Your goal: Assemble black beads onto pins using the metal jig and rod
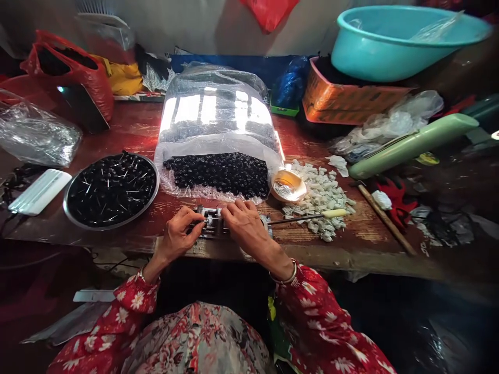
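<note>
At lower center, the left hand (177,235) and right hand (245,224) grip a small metal jig (213,227), fingers curled over it. At left, a steel tray (109,227) holds pin-studded black beads (111,189); unpinned beads (216,174) fill a clear plastic bag (171,179) at center.

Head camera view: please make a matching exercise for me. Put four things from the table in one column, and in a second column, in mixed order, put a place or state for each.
Things:
1. Round metal tray
2. Clear plastic bag
3. Turquoise basin
4. Pile of pale pieces

Places or states:
A. Black beads gathered at its near end
B. Right of a small round dish
C. Beads mixed with thin pale sticks
D. Resting on an orange box

Pairs: 1-C, 2-A, 3-D, 4-B
</note>
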Available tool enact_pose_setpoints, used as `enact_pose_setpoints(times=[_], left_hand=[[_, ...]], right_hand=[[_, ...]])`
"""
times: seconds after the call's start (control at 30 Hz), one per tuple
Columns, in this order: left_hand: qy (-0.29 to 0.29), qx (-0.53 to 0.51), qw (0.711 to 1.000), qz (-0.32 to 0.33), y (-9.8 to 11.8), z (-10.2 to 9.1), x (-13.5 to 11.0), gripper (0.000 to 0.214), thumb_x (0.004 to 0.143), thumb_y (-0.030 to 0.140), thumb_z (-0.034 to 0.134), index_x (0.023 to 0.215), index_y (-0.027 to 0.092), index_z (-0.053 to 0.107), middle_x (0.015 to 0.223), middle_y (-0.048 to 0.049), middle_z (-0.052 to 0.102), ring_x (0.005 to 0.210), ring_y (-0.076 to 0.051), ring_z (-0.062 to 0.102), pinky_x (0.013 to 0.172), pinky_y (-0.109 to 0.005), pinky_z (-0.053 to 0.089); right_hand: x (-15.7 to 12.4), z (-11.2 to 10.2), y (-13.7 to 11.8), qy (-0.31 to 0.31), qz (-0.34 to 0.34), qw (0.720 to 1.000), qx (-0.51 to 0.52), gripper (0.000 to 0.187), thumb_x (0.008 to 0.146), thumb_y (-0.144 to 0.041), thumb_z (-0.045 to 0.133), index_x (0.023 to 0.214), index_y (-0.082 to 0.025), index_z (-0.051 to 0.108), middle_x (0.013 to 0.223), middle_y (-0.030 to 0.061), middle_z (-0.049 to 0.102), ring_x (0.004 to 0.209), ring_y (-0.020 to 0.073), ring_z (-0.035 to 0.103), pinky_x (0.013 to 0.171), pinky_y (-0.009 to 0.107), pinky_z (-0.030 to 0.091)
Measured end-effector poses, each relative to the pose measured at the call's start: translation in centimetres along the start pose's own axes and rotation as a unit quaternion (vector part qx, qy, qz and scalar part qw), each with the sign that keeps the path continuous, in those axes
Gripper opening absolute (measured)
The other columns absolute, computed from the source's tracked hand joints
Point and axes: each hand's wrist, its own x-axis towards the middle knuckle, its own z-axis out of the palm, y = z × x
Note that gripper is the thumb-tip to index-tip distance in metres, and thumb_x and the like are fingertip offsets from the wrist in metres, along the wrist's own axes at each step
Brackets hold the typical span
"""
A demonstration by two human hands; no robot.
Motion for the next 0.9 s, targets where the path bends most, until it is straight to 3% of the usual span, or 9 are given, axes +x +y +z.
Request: enact_pose_setpoints(times=[0.5,0.7,0.9], left_hand=[[0.003,0.037,0.999,0.001,-0.1,0.6,0.1,0.011,0.099,0.028,0.066,0.107,0.022,0.072,0.091,-0.0021,0.064,0.085,-0.015,0.062,0.077,-0.028,0.051],[0.01,0.031,0.999,0.019,0.1,0.5,0.2,0.009,0.099,0.025,0.066,0.105,0.022,0.072,0.089,-0.0017,0.063,0.084,-0.015,0.062,0.076,-0.028,0.05],[0.01,0.029,0.999,0.022,0.0,0.5,0.0,0.008,0.098,0.025,0.068,0.103,0.022,0.073,0.088,-0.001,0.06,0.082,-0.014,0.061,0.074,-0.027,0.05]], right_hand=[[-2.1,0.8,-1.6,0.033,-0.006,0.999,0.032,0.02,0.104,-0.011,0.053,0.097,-0.018,0.069,0.094,0.0094,0.07,0.093,0.027,0.054,0.083,0.041,0.033],[-2.2,1.0,-0.5,0.065,0.022,0.997,0.04,0.018,0.103,-0.01,0.056,0.096,-0.019,0.07,0.093,0.0069,0.07,0.093,0.0253,0.052,0.082,0.038,0.032],[-0.8,1.2,0.3,0.055,0.028,0.998,0.03,0.017,0.104,-0.01,0.056,0.101,-0.018,0.071,0.099,0.0081,0.072,0.096,0.0259,0.053,0.083,0.038,0.031]])
